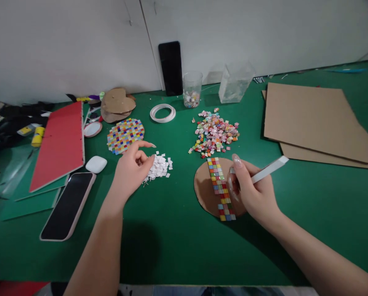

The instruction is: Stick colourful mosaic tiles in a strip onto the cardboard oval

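Note:
My right hand (253, 189) is closed round a white flat-handled tool (269, 169), whose handle points up and right. The fingers hide its working end. Beneath this hand lies a round cardboard piece (204, 187), with a band of small coloured square tiles (219, 181) running down it. My left hand (136, 166) is at the near left edge of a heap of small white squares (160, 166). Its thumb and forefinger are apart, the other fingers curl in, and nothing shows between them. Behind the cardboard spreads a pile of loose coloured tiles (214, 133).
A tile-covered disc (125, 135), cardboard cutouts (117, 105) and a tape roll (163, 113) lie behind my left hand. A plastic cup (192, 88) and clear box (235, 84) stand at the back. Left are a phone (67, 207) and red board (60, 144); right, cardboard sheets (313, 119).

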Demonstrator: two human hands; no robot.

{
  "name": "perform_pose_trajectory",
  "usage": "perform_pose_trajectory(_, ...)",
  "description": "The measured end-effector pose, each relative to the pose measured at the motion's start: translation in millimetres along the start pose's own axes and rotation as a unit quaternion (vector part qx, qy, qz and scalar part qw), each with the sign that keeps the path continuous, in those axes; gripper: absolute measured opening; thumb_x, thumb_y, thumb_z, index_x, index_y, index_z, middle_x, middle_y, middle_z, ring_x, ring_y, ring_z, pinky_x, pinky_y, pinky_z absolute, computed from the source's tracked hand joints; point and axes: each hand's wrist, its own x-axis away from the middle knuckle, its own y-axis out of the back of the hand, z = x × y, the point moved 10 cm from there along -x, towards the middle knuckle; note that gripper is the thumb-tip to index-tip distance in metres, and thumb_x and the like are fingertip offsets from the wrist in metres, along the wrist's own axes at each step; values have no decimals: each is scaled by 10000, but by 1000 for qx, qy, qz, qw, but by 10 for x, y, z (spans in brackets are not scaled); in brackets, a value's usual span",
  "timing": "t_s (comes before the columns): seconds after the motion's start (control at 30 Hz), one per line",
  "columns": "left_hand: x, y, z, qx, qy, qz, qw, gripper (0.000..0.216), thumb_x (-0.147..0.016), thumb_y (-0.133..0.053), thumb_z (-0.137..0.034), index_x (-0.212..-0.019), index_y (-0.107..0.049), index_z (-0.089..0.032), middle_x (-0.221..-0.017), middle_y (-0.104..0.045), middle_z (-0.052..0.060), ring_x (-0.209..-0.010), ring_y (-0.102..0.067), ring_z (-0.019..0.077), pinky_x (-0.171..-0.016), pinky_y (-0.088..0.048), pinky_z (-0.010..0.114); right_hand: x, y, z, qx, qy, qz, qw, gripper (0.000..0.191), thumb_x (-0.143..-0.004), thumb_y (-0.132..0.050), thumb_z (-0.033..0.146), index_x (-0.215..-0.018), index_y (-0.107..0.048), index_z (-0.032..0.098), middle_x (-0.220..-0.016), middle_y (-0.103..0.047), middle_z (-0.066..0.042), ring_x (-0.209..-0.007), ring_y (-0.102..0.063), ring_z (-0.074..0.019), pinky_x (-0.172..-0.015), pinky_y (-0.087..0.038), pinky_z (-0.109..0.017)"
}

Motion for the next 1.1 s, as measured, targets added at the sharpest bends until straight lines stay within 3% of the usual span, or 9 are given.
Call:
perform_pose_trajectory(0.13,26,-67,19,-41,35,20,998,130,-858,-500,-338,-934,-544,-242,-399,-364,-99,-375,-319,93,-428,-255,212,-4,-4,25,5,7,-1,1000,461,-921,-430,430,-529,-411,188,-444,-362,57,-381,-357,-69,-373,-268,-217)
perform_pose_trajectory(0.33,7,-142,-30,-51,-3,46,998,289,-791,-596,-291,-1069,-517,-279,-616,-421,-75,-491,-419,85,-494,-329,200,-5,-8,20,-4,1,1,1000,468,-920,-430,434,-522,-403,190,-437,-353,60,-377,-351,-68,-370,-267,-216)
perform_pose_trajectory(0.77,21,-147,-38,-26,-6,57,998,274,-821,-499,-240,-1094,-514,-259,-559,-301,-75,-489,-351,110,-504,-293,218,-3,-11,19,5,-5,2,1000,464,-915,-428,448,-523,-411,200,-446,-357,51,-383,-353,-83,-360,-264,-226)
perform_pose_trajectory(0.9,21,-135,-73,-34,-25,54,998,390,-744,-550,-160,-1115,-498,-267,-621,-296,-69,-514,-326,102,-520,-292,209,1,-6,8,3,-7,3,1000,461,-913,-432,451,-529,-415,197,-446,-365,51,-378,-358,-81,-362,-270,-227)
perform_pose_trajectory(1.1,30,-134,-30,-1,10,44,999,186,-863,-470,-310,-1035,-517,-258,-507,-304,-81,-455,-325,107,-471,-264,217,-2,-16,4,0,-10,7,1000,459,-916,-435,444,-533,-415,192,-451,-354,56,-378,-354,-72,-365,-269,-220)
